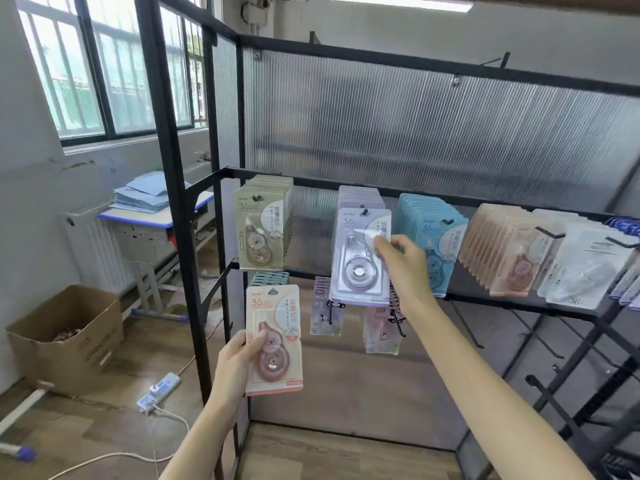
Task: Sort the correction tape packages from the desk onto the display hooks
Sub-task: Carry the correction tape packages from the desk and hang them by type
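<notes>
A pink correction tape package (273, 341) is gripped by the left hand (239, 358) below the rack's left end. A lilac package (360, 258), hanging on its hook (363, 212), is pinched at its right edge by the right hand (403, 261).

"36" on the pink package (273, 339), lilac package (360, 256), beige package (260, 232), white package (585, 271), perhaps "PAHO" on small lilac pack (323, 311)

Rack (180, 202) black with ribbed grey panel (415, 133); packs run left to right olive (260, 233), lilac (360, 258), blue (433, 237), peach (502, 251), white (585, 268); near pack (273, 341) pink; box (65, 337) brown
</notes>
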Motion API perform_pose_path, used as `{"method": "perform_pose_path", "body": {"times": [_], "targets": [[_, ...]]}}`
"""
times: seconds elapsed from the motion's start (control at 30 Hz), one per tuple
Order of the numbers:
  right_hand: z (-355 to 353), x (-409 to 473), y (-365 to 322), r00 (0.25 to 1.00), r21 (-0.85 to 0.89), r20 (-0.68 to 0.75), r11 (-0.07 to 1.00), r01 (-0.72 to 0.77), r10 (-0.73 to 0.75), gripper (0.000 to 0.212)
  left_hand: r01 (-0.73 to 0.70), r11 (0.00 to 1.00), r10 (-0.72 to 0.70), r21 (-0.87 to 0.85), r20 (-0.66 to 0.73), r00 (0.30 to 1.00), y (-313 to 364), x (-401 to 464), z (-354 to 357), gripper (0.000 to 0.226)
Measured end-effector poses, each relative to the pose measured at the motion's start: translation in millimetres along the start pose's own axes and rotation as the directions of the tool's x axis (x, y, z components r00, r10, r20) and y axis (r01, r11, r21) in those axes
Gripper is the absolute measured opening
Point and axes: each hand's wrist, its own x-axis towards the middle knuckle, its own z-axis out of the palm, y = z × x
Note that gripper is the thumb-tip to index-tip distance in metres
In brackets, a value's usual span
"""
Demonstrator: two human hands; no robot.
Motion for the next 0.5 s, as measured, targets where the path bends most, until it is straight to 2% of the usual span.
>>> {"method": "perform_pose_path", "body": {"times": [0.13,0.33,0.5], "targets": [[2,11,6,1.0,-0.084,-0.002,0.996,-0.014,0.013,0.021,0.002,1.0,-0.002,-0.011,-0.003,1.0,0,0,0,0.012],[14,36,17,0.995,-0.215,-0.077,0.973,-0.078,0.062,0.029,0.009,1.0,-0.009,0.009,0.009,1.0,2,-6,5,0.013],[21,36,23,0.992,-0.237,-0.107,0.967,-0.096,0.072,0.052,0.002,1.0,-0.002,-0.009,0.023,1.0,5,-9,6,0.011]]}}
